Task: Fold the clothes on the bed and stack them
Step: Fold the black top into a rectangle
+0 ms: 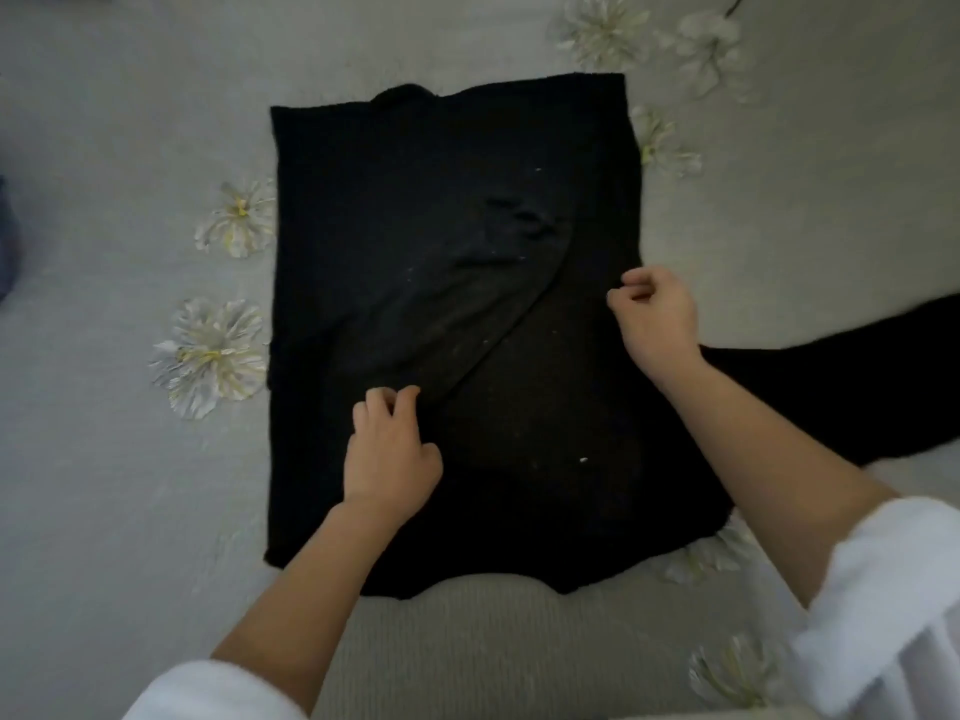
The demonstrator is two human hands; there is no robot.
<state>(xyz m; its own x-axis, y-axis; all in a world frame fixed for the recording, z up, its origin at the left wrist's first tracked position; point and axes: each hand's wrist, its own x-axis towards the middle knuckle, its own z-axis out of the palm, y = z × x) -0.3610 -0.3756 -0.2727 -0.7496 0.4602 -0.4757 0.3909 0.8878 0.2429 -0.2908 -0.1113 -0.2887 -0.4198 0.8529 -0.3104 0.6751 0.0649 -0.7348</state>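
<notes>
Folding the black top (415,163), flat in the middle of the bed (104,148), I see one sleeve (441,324) crossed over its body and the other sleeve (857,387) trailing right. My left hand (389,449) sets curled fingertips on the crossed sleeve. My right hand (654,309) curls at the right edge, and I cannot tell its grip. I'd pin the side and fold the trailing sleeve in along a straight line.
</notes>
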